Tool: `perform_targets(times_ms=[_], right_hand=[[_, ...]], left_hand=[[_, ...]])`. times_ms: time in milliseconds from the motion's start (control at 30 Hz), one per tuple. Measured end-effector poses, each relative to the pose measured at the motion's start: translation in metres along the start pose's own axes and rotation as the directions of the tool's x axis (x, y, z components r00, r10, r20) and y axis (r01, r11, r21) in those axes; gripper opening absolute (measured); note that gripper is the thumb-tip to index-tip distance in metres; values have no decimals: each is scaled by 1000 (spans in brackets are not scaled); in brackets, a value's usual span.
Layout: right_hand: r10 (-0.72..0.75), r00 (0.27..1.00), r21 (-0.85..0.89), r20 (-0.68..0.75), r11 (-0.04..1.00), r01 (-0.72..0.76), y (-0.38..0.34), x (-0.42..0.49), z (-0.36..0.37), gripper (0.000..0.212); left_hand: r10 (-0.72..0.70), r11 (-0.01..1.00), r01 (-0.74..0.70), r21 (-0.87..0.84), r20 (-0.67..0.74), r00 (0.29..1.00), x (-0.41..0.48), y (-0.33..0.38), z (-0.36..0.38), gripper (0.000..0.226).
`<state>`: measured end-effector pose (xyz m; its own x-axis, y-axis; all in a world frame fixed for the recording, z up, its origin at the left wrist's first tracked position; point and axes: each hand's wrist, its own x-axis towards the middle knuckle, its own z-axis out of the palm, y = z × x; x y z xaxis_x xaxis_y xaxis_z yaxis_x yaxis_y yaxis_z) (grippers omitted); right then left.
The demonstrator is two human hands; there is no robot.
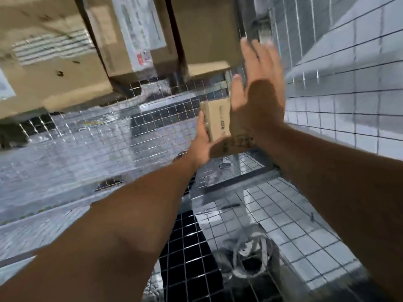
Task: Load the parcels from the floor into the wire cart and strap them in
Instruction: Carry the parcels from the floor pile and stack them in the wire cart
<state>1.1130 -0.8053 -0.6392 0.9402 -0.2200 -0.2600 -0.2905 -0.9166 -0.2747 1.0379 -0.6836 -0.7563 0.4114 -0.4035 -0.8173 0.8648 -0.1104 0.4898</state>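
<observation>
- Head view: the left hand (201,142) held the small parcel (218,118) from below, with its thumb lying along the parcel's left face.
- The right hand (257,94) was spread flat, fingers straight and pointing up, with the palm against the parcel's right side.
- The small parcel was inside the wire cart (327,110), close to its right mesh wall.
- 3 larger cardboard boxes (54,68) stood behind and above it, blurred.

A parcel depot or warehouse: labelled cardboard cartons (130,35) stacked inside a wire-mesh cart (327,88).
</observation>
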Motion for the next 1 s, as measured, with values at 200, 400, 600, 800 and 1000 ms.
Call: perform_targets(times_ms=[200, 400, 600, 800, 1000], right_hand=[[25, 993, -225, 119, 974, 2, -8, 5, 0, 75], [128, 937, -58, 326, 992, -115, -40, -5, -53, 82], [302, 884, 38, 357, 941, -336, -110, -80, -162, 74], [458, 883, 189, 101, 863, -469, -166, -240, -266, 67], [695, 719, 242, -19, 701, -671, -206, -430, -303, 74]], left_hand=[[-93, 983, 99, 155, -43, 995, -27, 19, -3, 113], [67, 899, 33, 437, -210, 975, -127, 92, -72, 98], [285, 747, -151, 648, -106, 953, -273, 180, -97, 86], [437, 522, -400, 753, 166, 884, -411, 220, -64, 75], [451, 346, -578, 739, 410, 793, -527, 200, -2, 78]])
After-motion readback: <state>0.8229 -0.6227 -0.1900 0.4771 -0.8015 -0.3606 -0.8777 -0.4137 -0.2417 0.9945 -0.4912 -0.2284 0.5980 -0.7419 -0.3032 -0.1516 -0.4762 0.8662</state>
